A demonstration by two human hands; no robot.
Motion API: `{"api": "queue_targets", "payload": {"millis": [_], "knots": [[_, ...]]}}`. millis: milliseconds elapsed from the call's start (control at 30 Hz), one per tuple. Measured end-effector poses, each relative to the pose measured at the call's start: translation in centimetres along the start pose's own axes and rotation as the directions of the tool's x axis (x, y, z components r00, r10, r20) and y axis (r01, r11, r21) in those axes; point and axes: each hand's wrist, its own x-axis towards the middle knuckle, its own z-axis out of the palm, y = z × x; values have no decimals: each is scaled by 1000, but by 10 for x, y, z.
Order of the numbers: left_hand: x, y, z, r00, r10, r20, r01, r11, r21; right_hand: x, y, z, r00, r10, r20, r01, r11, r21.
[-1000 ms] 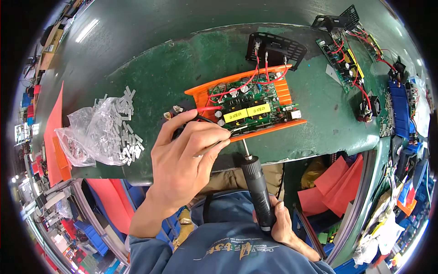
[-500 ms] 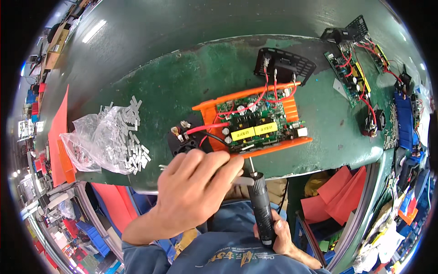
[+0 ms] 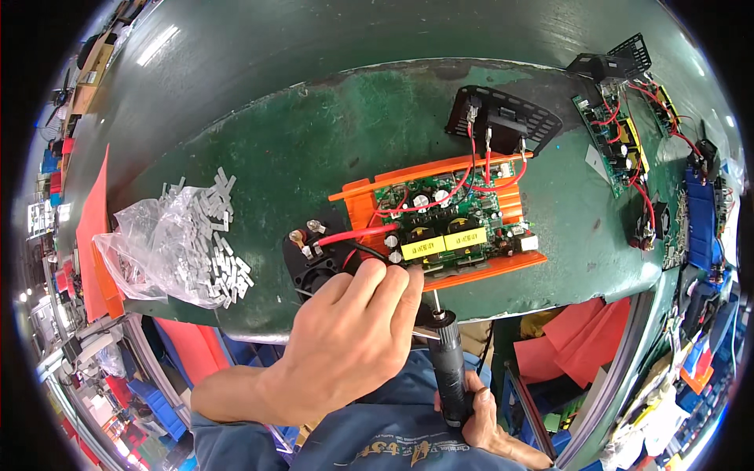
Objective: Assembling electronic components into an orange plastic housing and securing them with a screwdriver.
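Observation:
An orange open-sided metal casing (image 3: 357,206) holds a green circuit board (image 3: 463,206) with two yellow-wrapped transformers (image 3: 444,244). My left hand (image 3: 345,337) is closed at the casing's near edge, its fingertips over the board's front left corner. A slim silver tool (image 3: 425,334) sticks out from under that hand; the rest of it is hidden. My right hand (image 3: 481,412) grips a black electric screwdriver (image 3: 448,365) from below, with its bit pointing up at the casing's near wall. Red wires join the board to a black slotted end panel (image 3: 503,118) and a black fan panel (image 3: 302,263).
On the left, a clear plastic bag (image 3: 149,235) spills small pale strips (image 3: 228,275) onto the green bench (image 3: 275,149). More wired boards (image 3: 609,145) lie at the right, near a blue bin (image 3: 699,208). Red sheets (image 3: 581,337) sit below the bench edge.
The casing sits slightly lower and farther right in view, as do the boards at right. My left hand has shifted a little down and right; the screwdriver stays at the near wall.

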Motion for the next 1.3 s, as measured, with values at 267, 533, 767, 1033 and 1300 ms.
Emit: {"api": "queue_targets", "payload": {"millis": [267,533,767,1033,1300], "knots": [[1,-6,-1,997,25,70,-22,999,-39,3,5,-4,999,41,-13,-42,992,-122],[6,-9,-7,998,29,54,-23,994,-106,7,13,-25,902,104,420,-325,803,500],[35,-59,-13,964,-187,-191,171,980,-100,-16,16,-63,936,-253,-243,238,967,-92],[35,-49,-1,956,-279,-89,281,960,3,4,-80,-83,807,-469,-357,162,759,-631],[2,13,11,930,-367,25,323,782,-533,70,-174,-88,304,-941,151,89,-130,-988]]}}
